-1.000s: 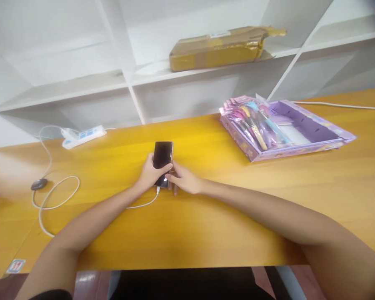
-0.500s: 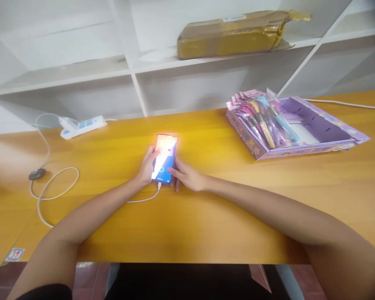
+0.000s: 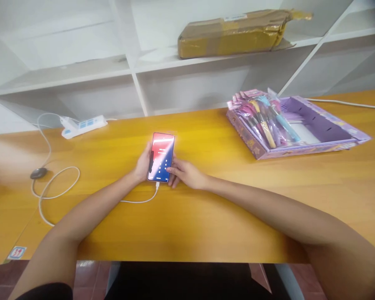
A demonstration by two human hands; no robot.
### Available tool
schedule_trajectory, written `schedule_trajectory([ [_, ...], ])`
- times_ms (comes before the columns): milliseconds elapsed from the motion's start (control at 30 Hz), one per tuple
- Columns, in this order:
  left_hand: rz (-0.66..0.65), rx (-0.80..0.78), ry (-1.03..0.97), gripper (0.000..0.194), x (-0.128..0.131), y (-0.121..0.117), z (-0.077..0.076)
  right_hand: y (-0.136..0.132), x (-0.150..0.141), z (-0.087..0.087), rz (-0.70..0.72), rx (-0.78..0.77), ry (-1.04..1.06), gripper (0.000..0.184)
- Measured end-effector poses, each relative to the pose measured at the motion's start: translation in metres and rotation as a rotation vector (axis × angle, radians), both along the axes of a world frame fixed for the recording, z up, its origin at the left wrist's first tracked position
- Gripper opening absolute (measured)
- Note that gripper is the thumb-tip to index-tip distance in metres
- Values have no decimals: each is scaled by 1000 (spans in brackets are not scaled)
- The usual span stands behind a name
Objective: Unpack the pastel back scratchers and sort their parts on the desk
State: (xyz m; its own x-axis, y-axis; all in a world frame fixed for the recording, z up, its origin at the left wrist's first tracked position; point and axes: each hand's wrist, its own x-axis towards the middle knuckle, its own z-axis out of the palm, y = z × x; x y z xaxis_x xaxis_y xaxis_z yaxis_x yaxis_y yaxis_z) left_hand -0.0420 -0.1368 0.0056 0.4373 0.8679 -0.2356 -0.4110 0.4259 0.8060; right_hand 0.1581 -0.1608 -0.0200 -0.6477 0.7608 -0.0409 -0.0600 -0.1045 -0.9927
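A smartphone with a lit red and blue screen is held upright over the yellow wooden table. Number-pad digits show on its screen. My left hand grips the phone's left edge, its fingers mostly hidden behind. Along the lower right edge, my right hand holds the phone too, with the thumb over the screen's right side. A white charging cable is plugged into the phone's bottom end and runs left under my forearm.
A purple cardboard tray with several bagged brush-like items stands at the right. A white power strip and a dark computer mouse-like object lie left. On the white shelf behind rests a taped brown package.
The screen has gone from a bright, pale display to a red and blue number pad. The phone has shifted slightly left, and my left thumb has come off the screen.
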Motion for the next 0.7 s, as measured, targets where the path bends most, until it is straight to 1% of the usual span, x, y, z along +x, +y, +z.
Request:
schedule_trajectory([
  [67,17,-28,27,81,-1,1,0,-1,0,2,-7,-7,-21,31],
  [167,79,-54,93,84,-2,3,1,-1,-2,6,-35,-5,-55,40],
  [233,110,-85,134,85,-3,5,3,-2,-3,9,-54,11,-80,42],
  [367,168,-113,223,84,-6,12,8,-3,-1,13,-58,75,-140,37],
  [467,220,-104,323,83,-15,24,16,-3,4,15,-66,165,-211,33],
  [533,229,-98,416,83,-32,37,24,-1,8,15,-58,239,-279,35],
  [567,225,-100,471,83,-44,44,29,1,10,16,-45,273,-308,35],
  [633,199,-120,582,85,-76,60,37,5,14,17,-15,314,-338,34],
  [700,170,-117,693,92,-115,73,44,10,17,18,5,308,-339,32],
])
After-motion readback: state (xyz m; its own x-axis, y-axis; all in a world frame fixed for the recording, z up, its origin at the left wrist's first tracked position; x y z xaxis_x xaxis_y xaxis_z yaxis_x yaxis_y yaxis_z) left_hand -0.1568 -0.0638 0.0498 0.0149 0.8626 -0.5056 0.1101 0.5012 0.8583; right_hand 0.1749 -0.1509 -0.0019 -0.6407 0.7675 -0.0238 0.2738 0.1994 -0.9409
